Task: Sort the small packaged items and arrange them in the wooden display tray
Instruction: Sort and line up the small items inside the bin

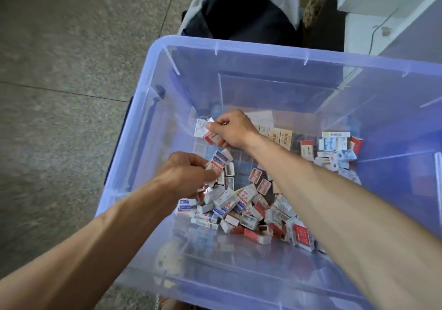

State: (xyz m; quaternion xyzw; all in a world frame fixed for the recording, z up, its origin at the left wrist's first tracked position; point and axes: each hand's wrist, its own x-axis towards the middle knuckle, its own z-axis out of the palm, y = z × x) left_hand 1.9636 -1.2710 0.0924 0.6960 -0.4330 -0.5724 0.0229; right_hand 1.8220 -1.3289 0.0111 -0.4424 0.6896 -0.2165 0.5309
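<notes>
Your right hand is deep in the clear plastic bin, fingers curled and pinching a small red-and-white packet near the bin's far left corner, just beside a white packet leaning at the wall. Your left hand sits nearer you and lower left, fingers bunched around a blue-and-white packet, with more small boxes touching its fingertips.

Outward from your hands, the loose heap of packets covers the middle and near part of the bin floor, boxes tilted every way. A tidier group of pale blue and red packets lies against the right side, and a row of tan boxes stands behind your right wrist. Between these groups a patch of bare bin floor shows.

The bin's walls rise high around both forearms; your left arm crosses the near left rim, your right arm the near right. The bin rests on a speckled grey tiled floor. Beyond the far rim stands a dark bag with a pale grey lining, close to the bin, and a white surface fills the upper right. The wooden tray cannot be made out.
</notes>
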